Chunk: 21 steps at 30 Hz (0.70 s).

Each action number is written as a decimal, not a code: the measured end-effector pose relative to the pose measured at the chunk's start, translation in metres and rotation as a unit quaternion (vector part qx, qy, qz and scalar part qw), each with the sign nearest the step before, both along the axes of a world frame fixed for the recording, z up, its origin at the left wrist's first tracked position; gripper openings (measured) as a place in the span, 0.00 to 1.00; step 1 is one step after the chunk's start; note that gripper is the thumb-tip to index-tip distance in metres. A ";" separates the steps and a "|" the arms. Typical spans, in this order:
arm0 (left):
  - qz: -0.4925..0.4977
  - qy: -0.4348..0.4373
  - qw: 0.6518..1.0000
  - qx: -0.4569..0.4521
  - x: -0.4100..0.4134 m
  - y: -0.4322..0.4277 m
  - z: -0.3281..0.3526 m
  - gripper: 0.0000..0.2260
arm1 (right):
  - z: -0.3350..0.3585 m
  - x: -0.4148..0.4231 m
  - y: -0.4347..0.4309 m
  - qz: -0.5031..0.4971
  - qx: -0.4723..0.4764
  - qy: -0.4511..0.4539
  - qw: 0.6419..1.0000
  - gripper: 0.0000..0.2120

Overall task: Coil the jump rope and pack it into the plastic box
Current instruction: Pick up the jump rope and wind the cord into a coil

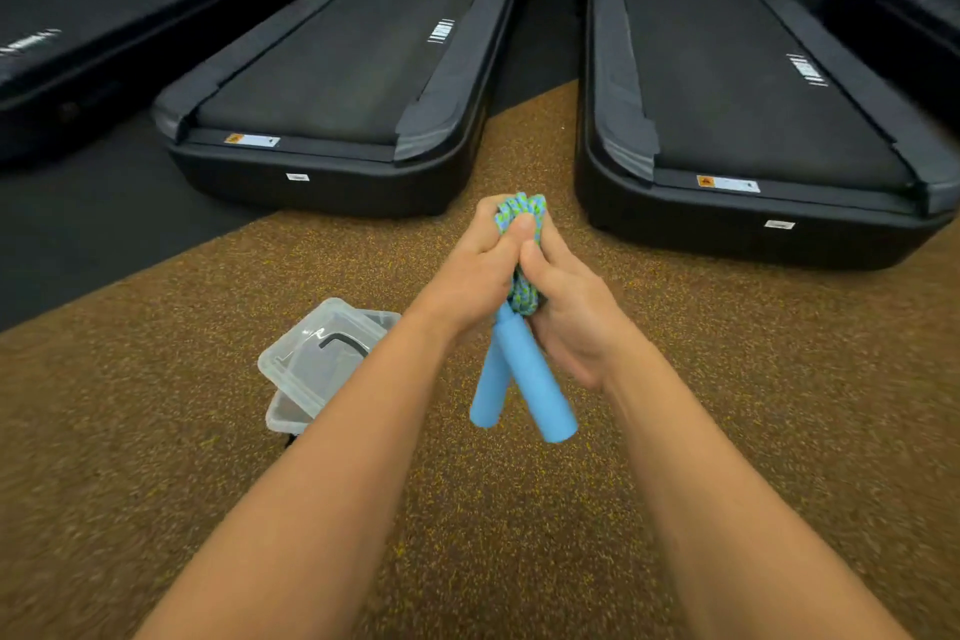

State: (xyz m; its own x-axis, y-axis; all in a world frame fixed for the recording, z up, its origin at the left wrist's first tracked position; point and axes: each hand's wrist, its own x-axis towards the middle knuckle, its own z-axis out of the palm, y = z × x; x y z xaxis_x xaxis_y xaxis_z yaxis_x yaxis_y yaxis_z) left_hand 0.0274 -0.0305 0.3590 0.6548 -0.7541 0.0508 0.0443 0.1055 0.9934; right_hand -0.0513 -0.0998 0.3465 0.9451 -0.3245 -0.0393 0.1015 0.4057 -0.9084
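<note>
- Jump rope (523, 296) is bunched into a blue-green bundle, held in the air between both your hands. Its two blue handles (535, 379) hang crossed beneath.
- Plastic box (283, 416) sits on the speckled brown floor (467, 561), down and left of the rope and apart from it. Its clear lid (306, 359) lies askew on top.
- Your left hand (478, 265) clenches the upper part of the rope bundle from the left.
- Your right hand (571, 322), slightly blurred, grasps the rope's lower part, thumb pressed on the cord.
- Two dark treadmills (337, 68) (727, 83) stand beyond the rope, one on either side.
</note>
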 end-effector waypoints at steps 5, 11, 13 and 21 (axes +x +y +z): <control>-0.021 0.010 1.000 0.015 0.002 0.014 0.011 0.14 | 0.006 -0.005 0.000 0.042 -0.094 0.009 0.995 0.36; -0.016 -0.018 0.998 0.057 0.002 0.022 0.008 0.14 | -0.002 0.005 0.010 0.022 -0.169 0.061 0.984 0.36; -0.010 -0.031 0.997 0.069 0.004 0.022 0.005 0.14 | -0.007 0.011 0.013 0.009 -0.174 0.073 0.982 0.36; 0.064 -0.095 0.987 0.112 0.035 0.026 -0.016 0.15 | -0.016 0.045 0.031 -0.051 -0.244 0.091 0.964 0.39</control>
